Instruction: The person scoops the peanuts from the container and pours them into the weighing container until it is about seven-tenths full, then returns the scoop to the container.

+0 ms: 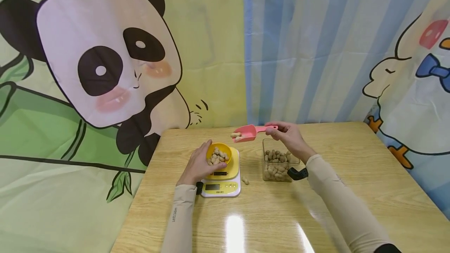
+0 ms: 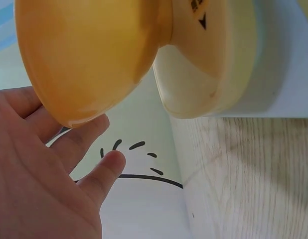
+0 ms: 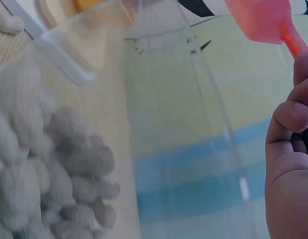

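Note:
My left hand [image 1: 197,165] holds a yellow bowl [image 1: 227,150] by its side, thumb across the near rim and fingers along the left. Several unshelled peanuts [image 1: 218,157] lie in the bowl, which rests on a yellow-and-white kitchen scale [image 1: 230,191]. In the left wrist view, fingers [image 2: 74,149] sit against the bowl's outer wall. My right hand [image 1: 291,139] pinches the handle of a pink scoop [image 1: 249,132], raised behind and to the right of the bowl. A few peanuts [image 1: 236,136] are at the scoop's front edge.
Below my right hand stands a clear plastic container [image 1: 263,145] partly filled with peanuts [image 3: 59,174]. One loose peanut [image 1: 245,180] lies on the wooden table [image 1: 253,214] beside the scale. A printed curtain [image 1: 218,50] hangs behind the table's far edge.

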Demonstrator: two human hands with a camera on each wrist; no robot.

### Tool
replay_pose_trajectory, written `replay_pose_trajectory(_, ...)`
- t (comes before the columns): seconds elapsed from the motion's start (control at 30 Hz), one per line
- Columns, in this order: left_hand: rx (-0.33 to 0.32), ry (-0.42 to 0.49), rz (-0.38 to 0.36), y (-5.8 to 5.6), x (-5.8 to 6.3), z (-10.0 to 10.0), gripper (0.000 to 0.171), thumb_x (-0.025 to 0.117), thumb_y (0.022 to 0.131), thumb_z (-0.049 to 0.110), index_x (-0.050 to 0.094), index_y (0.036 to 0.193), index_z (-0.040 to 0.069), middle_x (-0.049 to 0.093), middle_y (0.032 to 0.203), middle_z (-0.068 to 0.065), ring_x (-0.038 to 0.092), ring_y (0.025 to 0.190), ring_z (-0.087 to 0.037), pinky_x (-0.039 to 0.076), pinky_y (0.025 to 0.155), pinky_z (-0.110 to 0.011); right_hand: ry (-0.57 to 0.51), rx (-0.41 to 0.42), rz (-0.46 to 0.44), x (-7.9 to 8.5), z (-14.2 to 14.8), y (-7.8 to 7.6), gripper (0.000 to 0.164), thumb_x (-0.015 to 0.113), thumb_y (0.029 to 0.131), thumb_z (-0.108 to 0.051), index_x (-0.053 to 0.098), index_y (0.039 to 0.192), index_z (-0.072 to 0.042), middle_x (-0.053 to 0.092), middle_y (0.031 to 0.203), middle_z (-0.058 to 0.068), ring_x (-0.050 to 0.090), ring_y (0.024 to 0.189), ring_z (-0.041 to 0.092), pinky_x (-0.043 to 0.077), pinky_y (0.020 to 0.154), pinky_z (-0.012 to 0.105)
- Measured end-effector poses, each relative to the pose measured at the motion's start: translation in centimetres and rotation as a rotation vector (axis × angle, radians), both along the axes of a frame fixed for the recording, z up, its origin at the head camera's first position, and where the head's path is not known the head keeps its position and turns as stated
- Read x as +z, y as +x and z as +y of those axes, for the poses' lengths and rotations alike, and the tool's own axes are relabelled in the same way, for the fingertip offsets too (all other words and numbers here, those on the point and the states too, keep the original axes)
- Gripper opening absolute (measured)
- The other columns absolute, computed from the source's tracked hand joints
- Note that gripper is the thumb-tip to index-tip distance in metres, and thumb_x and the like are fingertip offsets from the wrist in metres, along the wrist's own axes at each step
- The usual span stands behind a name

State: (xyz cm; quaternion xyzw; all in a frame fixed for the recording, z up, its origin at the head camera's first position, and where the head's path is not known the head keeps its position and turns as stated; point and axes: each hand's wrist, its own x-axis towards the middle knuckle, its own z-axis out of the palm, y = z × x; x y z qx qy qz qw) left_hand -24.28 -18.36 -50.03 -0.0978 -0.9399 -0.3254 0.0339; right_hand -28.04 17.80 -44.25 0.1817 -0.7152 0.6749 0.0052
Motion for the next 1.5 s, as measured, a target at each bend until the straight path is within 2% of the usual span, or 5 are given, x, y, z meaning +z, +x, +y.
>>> replay_pose_trajectory(0.2, -0.001, 0.004, 0.008, 0.0, -0.2, 0.0, 0.117, 0.079, 0.07, 0.073, 0.027, 0.162, 0.023, 0.029, 0.165, -0.004, 0.031, 0.148, -0.034, 0.027, 0.118, -0.061, 0.063, 0.043, 0.002, 0.2, -2.0, 0.2, 0.037, 0.073, 0.096, -0.027, 0.071, 0.123, -0.002, 0.058, 0.08, 0.005, 0.044, 0.07, 0.017, 0.041, 0.063, 0.027)
replay_pose_trajectory(0.4, -0.003, 0.008, 0.01, 0.0, -0.4, 0.0, 0.116, 0.079, 0.071, 0.071, 0.028, 0.162, 0.022, 0.031, 0.164, -0.006, 0.03, 0.148, -0.035, 0.026, 0.118, -0.062, 0.188, 0.06, 0.04, 0.3, -4.0, 0.5, 0.032, 0.073, 0.096, -0.03, 0.074, 0.12, -0.008, 0.067, 0.088, 0.014, 0.049, 0.072, 0.031, 0.043, 0.059, 0.027)
replay_pose_trajectory(0.9, 0.006, 0.027, -0.01, 0.0, -0.7, 0.0, 0.114, 0.079, 0.071, 0.072, 0.028, 0.162, 0.025, 0.031, 0.164, -0.003, 0.031, 0.147, -0.033, 0.03, 0.117, -0.062, 0.478, 0.016, 0.141, 1.8, -6.7, 1.6, 0.027, 0.078, 0.091, -0.036, 0.076, 0.113, -0.02, 0.071, 0.097, -0.004, 0.066, 0.081, 0.022, 0.058, 0.068, 0.034)
replay_pose_trajectory(1.2, -0.008, 0.022, 0.01, -0.1, -0.4, 0.0, 0.115, 0.079, 0.072, 0.071, 0.027, 0.162, 0.022, 0.032, 0.164, -0.005, 0.031, 0.147, -0.034, 0.028, 0.118, -0.061, 0.423, -0.016, 0.141, 2.6, -4.9, 2.7, 0.025, 0.077, 0.091, -0.035, 0.076, 0.114, -0.023, 0.072, 0.094, -0.002, 0.06, 0.074, 0.023, 0.051, 0.061, 0.029)
replay_pose_trajectory(1.5, -0.008, 0.029, 0.006, -0.2, -0.6, -0.1, 0.113, 0.08, 0.073, 0.069, 0.027, 0.162, 0.021, 0.031, 0.164, -0.002, 0.031, 0.148, -0.032, 0.028, 0.119, -0.059, 0.353, -0.108, 0.06, 2.1, -0.2, 4.8, 0.037, 0.075, 0.091, -0.044, 0.074, 0.12, -0.022, 0.068, 0.091, 0.007, 0.054, 0.071, 0.029, 0.046, 0.056, 0.029)
